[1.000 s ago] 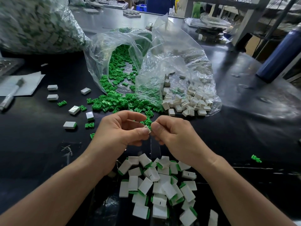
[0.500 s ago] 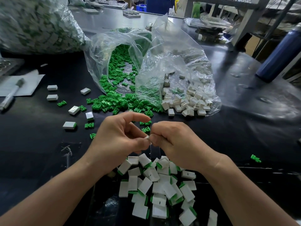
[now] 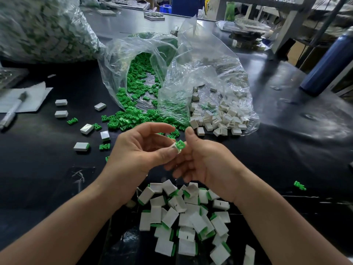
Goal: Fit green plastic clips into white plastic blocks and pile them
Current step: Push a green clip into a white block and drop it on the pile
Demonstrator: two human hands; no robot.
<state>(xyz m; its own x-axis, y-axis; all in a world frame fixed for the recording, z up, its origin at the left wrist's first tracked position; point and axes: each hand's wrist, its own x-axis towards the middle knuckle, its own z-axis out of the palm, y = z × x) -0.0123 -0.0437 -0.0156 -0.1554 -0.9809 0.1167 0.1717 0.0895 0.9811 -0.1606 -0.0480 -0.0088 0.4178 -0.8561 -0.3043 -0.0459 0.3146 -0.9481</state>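
My left hand (image 3: 141, 150) pinches a white block with a green clip (image 3: 179, 145) seated in it, held between thumb and fingers above the black table. My right hand (image 3: 202, 161) is just right of it, thumb up, its blurred fingers loosely spread below the piece and holding nothing. A pile of assembled blocks (image 3: 183, 217) lies under my wrists. Loose green clips (image 3: 137, 88) spill from a clear bag. Empty white blocks (image 3: 219, 115) spill from the bag beside it.
A few blocks (image 3: 61, 102) and clips (image 3: 104, 146) lie scattered to the left. A marker (image 3: 13, 109) rests on paper at the left edge. A big filled bag (image 3: 38, 25) stands at the back left, a blue bottle (image 3: 328, 64) at the right, one clip (image 3: 299, 185) near my right forearm.
My hands were pressed together on the piece; now they have come apart. The right hand has let go and its fingers spread, while the left keeps the block with the clip showing.
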